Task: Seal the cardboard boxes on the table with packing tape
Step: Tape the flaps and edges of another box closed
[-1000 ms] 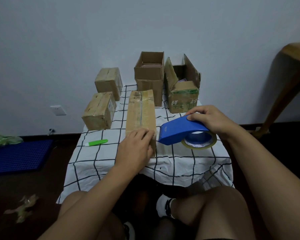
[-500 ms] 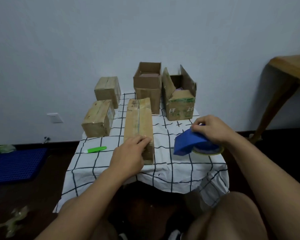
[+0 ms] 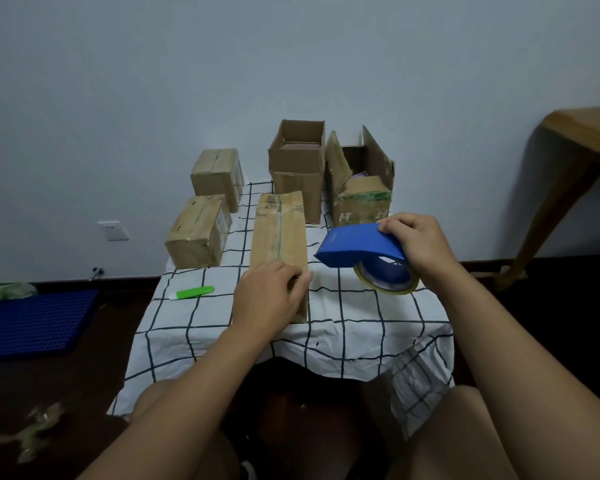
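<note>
Bare forearms, bare knees, no sleeves

The left hand (image 3: 269, 299) rests on the near end of the long box (image 3: 279, 244) at table centre. At its three o'clock, the right hand (image 3: 418, 242) grips the blue tape dispenser (image 3: 359, 249). Two open boxes (image 3: 297, 168) stand at twelve.

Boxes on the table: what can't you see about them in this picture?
All from the head view:
- Near end of the long box: the left hand covers it.
- Inside the two open boxes: walls and flaps hide most of it.
- Print on the open box at right: too small to read.
- Tape roll: the blue dispenser and the right hand hide its top.
</note>
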Available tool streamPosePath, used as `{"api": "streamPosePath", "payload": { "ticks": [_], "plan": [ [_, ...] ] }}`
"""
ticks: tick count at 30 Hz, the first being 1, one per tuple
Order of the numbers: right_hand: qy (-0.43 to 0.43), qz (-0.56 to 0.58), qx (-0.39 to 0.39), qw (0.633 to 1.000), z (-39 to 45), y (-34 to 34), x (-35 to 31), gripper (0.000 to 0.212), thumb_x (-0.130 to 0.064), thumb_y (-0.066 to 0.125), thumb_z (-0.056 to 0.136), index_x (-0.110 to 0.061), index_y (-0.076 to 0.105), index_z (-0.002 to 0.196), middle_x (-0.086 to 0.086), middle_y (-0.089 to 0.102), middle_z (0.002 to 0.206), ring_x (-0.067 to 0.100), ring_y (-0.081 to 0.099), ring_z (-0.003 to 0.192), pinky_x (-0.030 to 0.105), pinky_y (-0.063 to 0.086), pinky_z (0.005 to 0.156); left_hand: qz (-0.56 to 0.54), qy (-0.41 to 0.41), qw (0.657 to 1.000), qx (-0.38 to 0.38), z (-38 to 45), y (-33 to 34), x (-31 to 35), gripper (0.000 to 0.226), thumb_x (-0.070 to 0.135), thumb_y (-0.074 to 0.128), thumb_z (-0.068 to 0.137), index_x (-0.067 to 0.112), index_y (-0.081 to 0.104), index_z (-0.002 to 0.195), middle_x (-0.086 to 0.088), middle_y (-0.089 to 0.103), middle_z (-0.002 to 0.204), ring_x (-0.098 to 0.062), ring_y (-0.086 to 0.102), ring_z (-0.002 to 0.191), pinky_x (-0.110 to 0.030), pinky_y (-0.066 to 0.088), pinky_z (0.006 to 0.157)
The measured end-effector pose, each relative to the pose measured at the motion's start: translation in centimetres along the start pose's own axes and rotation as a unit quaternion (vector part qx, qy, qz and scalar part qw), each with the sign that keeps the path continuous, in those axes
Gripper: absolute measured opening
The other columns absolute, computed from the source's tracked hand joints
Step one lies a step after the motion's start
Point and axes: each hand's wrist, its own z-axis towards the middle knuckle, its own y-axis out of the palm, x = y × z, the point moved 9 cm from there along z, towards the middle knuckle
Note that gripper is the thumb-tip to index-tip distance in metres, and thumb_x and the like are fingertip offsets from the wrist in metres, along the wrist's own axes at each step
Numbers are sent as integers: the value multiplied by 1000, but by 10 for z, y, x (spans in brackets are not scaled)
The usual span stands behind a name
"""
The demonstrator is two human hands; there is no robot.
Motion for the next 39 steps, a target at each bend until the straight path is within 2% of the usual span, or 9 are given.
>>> {"api": "streamPosePath", "payload": {
  "ticks": [2, 8, 13, 17, 20, 24, 28, 33, 39],
  "plan": [
    [3, 21, 12, 1000, 1, 2, 4, 24, -23, 63, 93, -22, 76, 72, -12, 69, 72, 13, 62, 75, 28, 48, 68, -5, -4, 1000, -1, 4, 2, -1, 40, 56, 41, 94, 32, 73, 97, 12, 64, 87, -15, 57, 86, -30, 36, 70],
    [11, 65, 34, 997, 7, 14, 11, 24, -23, 62, 93, -26, 75, 73, -13, 70, 76, 13, 63, 81, 27, 49, 70, -13, 11, 1000, 12, 6, 1, -2, 36, 60, 57, 86, 29, 73, 94, 12, 61, 82, -14, 56, 82, -32, 41, 68],
    [31, 117, 65, 991, 13, 22, 18, 22, -21, 62, 91, -26, 74, 73, -17, 70, 71, 10, 63, 78, 22, 49, 65, 53, 85, 995, -5, 1, 2, 8, 43, 60, 65, 80, 28, 66, 109, 9, 60, 90, -18, 56, 87, -34, 43, 73],
    [53, 155, 87, 983, 17, 26, 24, 20, -20, 64, 91, -23, 75, 75, -9, 71, 76, 13, 64, 79, 24, 52, 67, 101, 145, 983, -47, -3, 7, 12, 43, 47, 61, 85, 33, 58, 125, 5, 55, 100, -20, 53, 94, -35, 41, 76],
    [55, 164, 94, 980, 20, 31, 24, 18, -20, 63, 91, -24, 75, 78, -3, 71, 83, 15, 64, 81, 29, 53, 72, 131, 167, 976, -57, -3, 6, 18, 39, 39, 57, 86, 33, 56, 124, 1, 53, 104, -23, 52, 96, -37, 39, 75],
    [63, 173, 93, 978, 22, 38, 26, 18, -20, 63, 91, -24, 75, 79, -4, 72, 82, 15, 65, 82, 31, 55, 74, 167, 184, 966, -66, 0, 8, 25, 36, 36, 47, 93, 33, 50, 128, -1, 51, 111, -24, 50, 98, -35, 33, 74],
    [67, 184, 90, 977, 22, 42, 27, 20, -20, 63, 91, -25, 75, 76, -12, 71, 73, 12, 65, 79, 27, 55, 70, 190, 193, 960, -68, 3, 9, 26, 33, 30, 52, 91, 30, 53, 124, -2, 53, 109, -25, 51, 92, -34, 28, 70],
    [69, 185, 84, 977, 20, 45, 28, 19, -20, 63, 92, -26, 75, 78, -16, 70, 71, 10, 64, 78, 18, 53, 63, 210, 200, 954, -75, 2, 12, 26, 44, 27, 69, 83, 32, 57, 125, -1, 55, 103, -23, 53, 86, -33, 34, 66],
    [68, 190, 83, 976, 18, 46, 28, 18, -19, 62, 92, -25, 75, 81, -12, 71, 79, 10, 65, 80, 16, 53, 62, 225, 205, 951, -56, 1, 11, 36, 40, 16, 76, 66, 26, 65, 103, -4, 57, 94, -25, 55, 78, -33, 36, 59]
  ]
}}
